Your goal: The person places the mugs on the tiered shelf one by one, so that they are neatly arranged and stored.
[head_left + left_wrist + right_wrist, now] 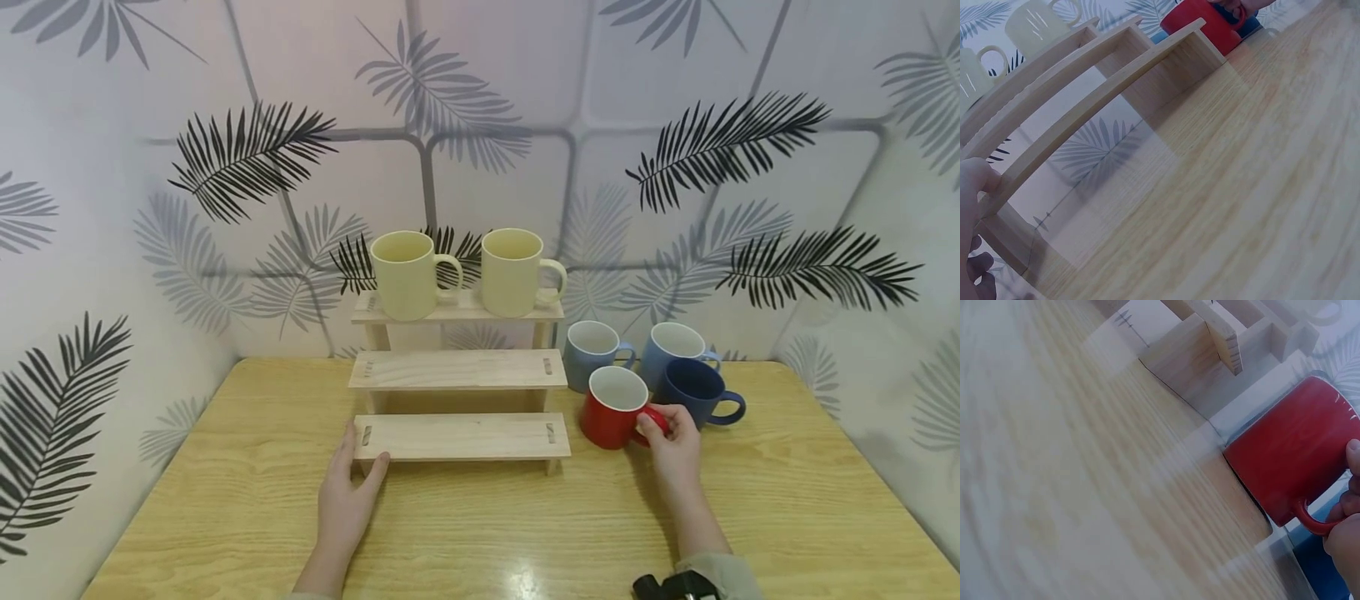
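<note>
My right hand (677, 454) pinches the handle of a red mug (604, 422) with a white inside, upright on the table just right of a three-step wooden shelf (461, 438). In the right wrist view, the fingers (1349, 503) wrap the handle of the mug (1300, 447). My left hand (345, 500) grips the left end of the lowest step, thumb at its front edge and fingers along the side. Two pale yellow mugs (405, 283) stand on the top step, handles to the right. The middle and lowest steps bear no mugs.
Behind the red mug stand two light blue mugs (588, 358) and a dark blue mug (686, 387), closely grouped. The wooden table (480, 533) meets a wall (495, 100) with a leaf pattern at the back.
</note>
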Available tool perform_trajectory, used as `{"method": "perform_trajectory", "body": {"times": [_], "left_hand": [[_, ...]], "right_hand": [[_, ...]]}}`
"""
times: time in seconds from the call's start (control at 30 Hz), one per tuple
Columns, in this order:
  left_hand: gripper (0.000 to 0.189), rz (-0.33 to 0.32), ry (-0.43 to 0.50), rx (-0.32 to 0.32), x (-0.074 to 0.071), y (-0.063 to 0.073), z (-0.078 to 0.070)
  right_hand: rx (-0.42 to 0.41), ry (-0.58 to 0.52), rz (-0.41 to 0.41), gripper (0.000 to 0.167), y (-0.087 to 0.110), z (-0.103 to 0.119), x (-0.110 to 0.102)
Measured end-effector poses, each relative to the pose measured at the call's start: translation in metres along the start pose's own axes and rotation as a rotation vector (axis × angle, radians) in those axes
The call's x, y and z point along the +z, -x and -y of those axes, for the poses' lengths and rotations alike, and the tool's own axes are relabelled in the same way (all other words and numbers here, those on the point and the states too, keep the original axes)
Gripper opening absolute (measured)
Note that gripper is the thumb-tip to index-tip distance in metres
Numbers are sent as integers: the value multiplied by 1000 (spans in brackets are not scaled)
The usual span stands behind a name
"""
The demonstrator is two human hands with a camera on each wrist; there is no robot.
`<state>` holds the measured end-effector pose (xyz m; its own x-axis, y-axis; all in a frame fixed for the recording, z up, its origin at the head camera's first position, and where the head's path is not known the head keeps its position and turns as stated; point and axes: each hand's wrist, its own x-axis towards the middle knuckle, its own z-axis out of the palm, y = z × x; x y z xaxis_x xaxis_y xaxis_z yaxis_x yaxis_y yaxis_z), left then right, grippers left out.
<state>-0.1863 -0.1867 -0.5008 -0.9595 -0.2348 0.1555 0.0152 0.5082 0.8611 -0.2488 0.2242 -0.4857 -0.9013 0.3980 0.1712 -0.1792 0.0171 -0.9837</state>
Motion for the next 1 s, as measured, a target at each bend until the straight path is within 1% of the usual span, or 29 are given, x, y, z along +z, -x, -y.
{"method": "perform_trajectory", "body": {"times": [0.27,0.5,0.7,0.83,1.0], "left_hand": [[79,-6,-11,-6,-2,1,2],[79,-13,-9,8,-1,2,6],[80,-2,-3,22,2,1,5],[80,-5,-2,17,2,0,5],[80,-10,0,20,-1,-1,3]], "right_hand": [[-37,14,-41,20,3,5,3],[-47,-26,-35,21,6,10,2],[-68,-112,-57,15,9,26,-1],[-71,-153,-52,14,9,37,0],[-113,-188,-35,15,13,53,3]]}}
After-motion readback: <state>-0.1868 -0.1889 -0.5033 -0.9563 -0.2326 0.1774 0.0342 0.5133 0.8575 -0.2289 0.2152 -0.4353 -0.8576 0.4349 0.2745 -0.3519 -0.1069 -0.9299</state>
